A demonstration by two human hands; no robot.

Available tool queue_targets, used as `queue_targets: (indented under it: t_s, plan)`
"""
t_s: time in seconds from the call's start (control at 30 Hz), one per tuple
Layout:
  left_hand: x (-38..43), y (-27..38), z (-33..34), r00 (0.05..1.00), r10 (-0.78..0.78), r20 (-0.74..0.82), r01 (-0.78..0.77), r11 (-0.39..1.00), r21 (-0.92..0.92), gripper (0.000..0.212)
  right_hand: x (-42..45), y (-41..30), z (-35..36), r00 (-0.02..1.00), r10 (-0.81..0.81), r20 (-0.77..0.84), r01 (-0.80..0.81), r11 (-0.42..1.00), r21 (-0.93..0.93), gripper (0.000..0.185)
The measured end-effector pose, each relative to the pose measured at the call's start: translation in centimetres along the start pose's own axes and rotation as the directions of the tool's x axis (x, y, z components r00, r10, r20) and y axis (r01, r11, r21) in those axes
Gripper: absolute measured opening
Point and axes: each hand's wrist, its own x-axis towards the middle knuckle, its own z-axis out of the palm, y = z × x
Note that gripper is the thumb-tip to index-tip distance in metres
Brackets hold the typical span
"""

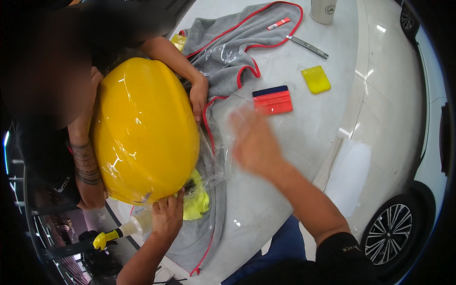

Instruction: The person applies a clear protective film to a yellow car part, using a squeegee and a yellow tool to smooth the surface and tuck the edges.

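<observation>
A glossy yellow curved shell lies on a grey microfibre towel with red edging. My left hand is at the shell's lower edge, its fingers bent over clear film that trails off to the right. Motion blurs my right hand, raised above the table just below a red squeegee with a dark edge; whether it holds anything is unclear. Beside my left hand are a crumpled neon-yellow cloth and a spray bottle with a yellow trigger, lying on its side.
Across from me, a co-worker's hand rests against the shell's right side. A yellow squeegee, a slim grey knife and a cup are on the grey table. White paper and a car wheel appear at right.
</observation>
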Motion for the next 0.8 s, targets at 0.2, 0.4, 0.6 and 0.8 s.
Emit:
queue_targets:
  t_s: [0.2, 0.4, 0.6, 0.8]
  plan:
    - [0.7, -0.5, -0.2, 0.998, 0.052, -0.035, -0.053, 0.998, -0.033, 0.052, -4.8, -8.7, 5.4, 0.982, -0.19, -0.006, 0.188, 0.969, 0.163, 0.038]
    - [0.6, -0.9, -0.3, 0.995, 0.091, -0.034, -0.095, 0.987, -0.129, 0.05, -5.7, -9.6, 7.8, 0.962, -0.14, 0.236, 0.01, 0.878, 0.479, 0.012]
    - [0.3, -1.0, -0.2, 0.996, 0.078, -0.034, -0.084, 0.971, -0.225, 0.049, -5.5, -9.6, 8.5, 0.942, -0.141, 0.304, -0.033, 0.863, 0.505, 0.012]
    - [0.0, -1.3, 0.3, 0.994, 0.1, -0.052, -0.109, 0.964, -0.241, 0.055, -5.6, -9.9, 8.0, 0.907, -0.152, 0.394, -0.076, 0.858, 0.507, 0.012]
